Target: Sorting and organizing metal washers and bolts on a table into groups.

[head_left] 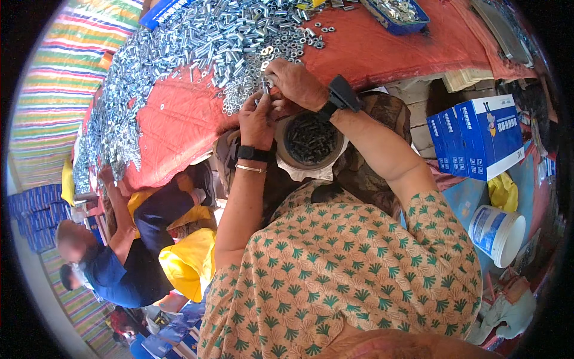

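At far left, a co-worker's hand (106, 175) rests at the end of a long pile of metal sleeves (209, 42) on the red-covered bench (176, 110). The heap lies loose, so a nudge on its slope could send sleeves sliding across the cloth. Next come the flat rings (234, 96), spread near the bench edge; a sleeve or cuff brushing them could push some over.

The left hand (258, 124) is above that edge, its fingers pinching a small metal sleeve (265, 90) close to their tips. The piece looks smooth and the hold is small, so it could slip if the pinch loosens or the other hand knocks it. The right hand (297, 84) is just beside, fingers curled in over the rings; whether they hold something I cannot tell. With both hands so close, they could bump or hide the piece from sight.

Nearer the body, the bowl (341, 145) of dark pieces (311, 139) sits between the person's legs. A shifted knee could tilt it and spill them, and a dropped shiny sleeve could land among them. Farther right, the blue tray (412, 25) stands near the far side, well apart from both hands.
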Available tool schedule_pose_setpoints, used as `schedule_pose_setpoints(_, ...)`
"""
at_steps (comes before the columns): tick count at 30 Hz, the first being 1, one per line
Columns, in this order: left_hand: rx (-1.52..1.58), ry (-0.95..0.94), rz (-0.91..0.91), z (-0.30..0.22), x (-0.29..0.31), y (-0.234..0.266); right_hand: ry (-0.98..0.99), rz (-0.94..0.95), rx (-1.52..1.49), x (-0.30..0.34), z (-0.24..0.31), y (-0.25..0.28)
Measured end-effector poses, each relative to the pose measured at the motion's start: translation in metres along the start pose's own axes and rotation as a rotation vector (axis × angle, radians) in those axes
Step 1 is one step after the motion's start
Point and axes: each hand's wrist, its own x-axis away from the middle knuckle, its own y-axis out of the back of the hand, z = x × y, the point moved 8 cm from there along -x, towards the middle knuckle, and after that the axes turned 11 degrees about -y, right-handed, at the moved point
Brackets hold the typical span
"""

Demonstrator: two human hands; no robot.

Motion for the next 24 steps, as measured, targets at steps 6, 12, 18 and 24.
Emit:
schedule_pose_setpoints(6,-0.049,-0.020,-0.004,0.004,0.001,0.000,0.094,0.038,0.092,0.007,0.007,0.001)
schedule_pose_setpoints(12,-0.084,-0.090,-0.070,-0.001,0.005,0.009,0.143,0.227,0.221,0.013,0.010,-0.018)
schedule_pose_setpoints(18,-0.037,-0.141,-0.105,-0.005,0.001,0.010,0.011,-0.171,0.308,-0.017,-0.048,0.039)
schedule_pose_setpoints(24,-0.026,-0.093,-0.080,0.001,0.007,-0.002,-0.079,-0.158,0.456,-0.026,-0.081,0.027)
